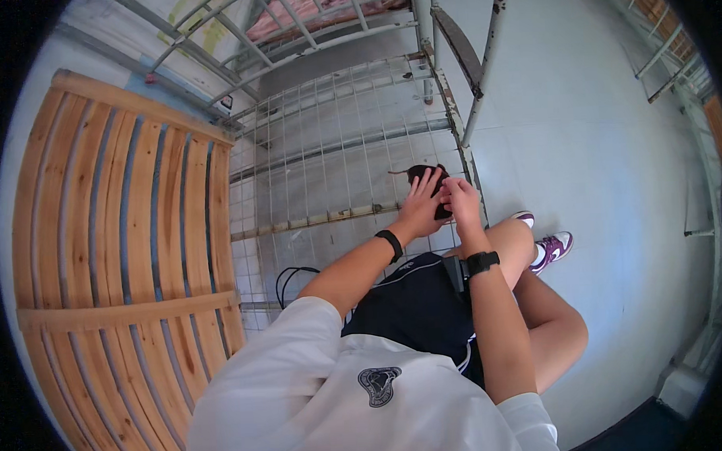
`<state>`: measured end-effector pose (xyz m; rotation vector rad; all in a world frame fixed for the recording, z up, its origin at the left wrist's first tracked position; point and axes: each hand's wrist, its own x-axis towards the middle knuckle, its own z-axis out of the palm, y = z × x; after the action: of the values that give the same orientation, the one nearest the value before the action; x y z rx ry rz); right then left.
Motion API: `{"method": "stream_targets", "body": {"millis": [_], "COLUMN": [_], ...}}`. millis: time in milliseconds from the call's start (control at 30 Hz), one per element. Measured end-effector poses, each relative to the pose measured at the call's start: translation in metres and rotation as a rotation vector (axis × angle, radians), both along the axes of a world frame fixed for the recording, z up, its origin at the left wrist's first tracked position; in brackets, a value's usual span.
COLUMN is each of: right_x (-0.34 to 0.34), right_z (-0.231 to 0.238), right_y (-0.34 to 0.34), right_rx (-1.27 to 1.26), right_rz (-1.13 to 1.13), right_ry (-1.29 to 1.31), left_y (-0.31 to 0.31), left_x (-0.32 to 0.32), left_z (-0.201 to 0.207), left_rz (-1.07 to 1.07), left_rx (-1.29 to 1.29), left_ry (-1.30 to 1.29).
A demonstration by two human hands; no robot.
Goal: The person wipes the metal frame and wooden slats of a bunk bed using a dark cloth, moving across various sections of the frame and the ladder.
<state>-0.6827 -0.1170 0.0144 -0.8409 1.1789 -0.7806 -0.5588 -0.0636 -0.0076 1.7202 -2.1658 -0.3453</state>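
Observation:
A small dark item (417,173), black with a brownish edge and perhaps soft, is in front of me over the bed frame's wire mesh. My left hand (418,206) holds it from the near left, its fingers stretched across the top. At its right side, my right hand (462,200) has its fingers bent together in a pinch on the edge. Both hands cover much of the item, so its exact kind cannot be told. A thin strand sticks out from its far left end.
I sit on the metal bed frame (342,150) with its rusty wire mesh. A wooden slatted panel (162,232) is at the left. Behind is another bed rail with pink bedding (322,8). A black cable loop (287,284) is near my left forearm. Grey floor (598,185) extends right.

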Motion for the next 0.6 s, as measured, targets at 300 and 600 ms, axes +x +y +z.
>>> {"method": "stream_targets", "body": {"millis": [300, 600], "right_x": [0.009, 0.022], "right_z": [0.007, 0.002], "right_y": [-0.014, -0.022], "right_rx": [0.123, 0.156], "right_rz": [-0.104, -0.026], "right_ry": [-0.245, -0.246], "left_y": [-0.086, -0.326], "left_x": [0.072, 0.177], "left_z": [0.012, 0.033], "left_rz": [-0.238, 0.487], "left_rx": [0.177, -0.130], "left_ry": [0.198, -0.046]}}
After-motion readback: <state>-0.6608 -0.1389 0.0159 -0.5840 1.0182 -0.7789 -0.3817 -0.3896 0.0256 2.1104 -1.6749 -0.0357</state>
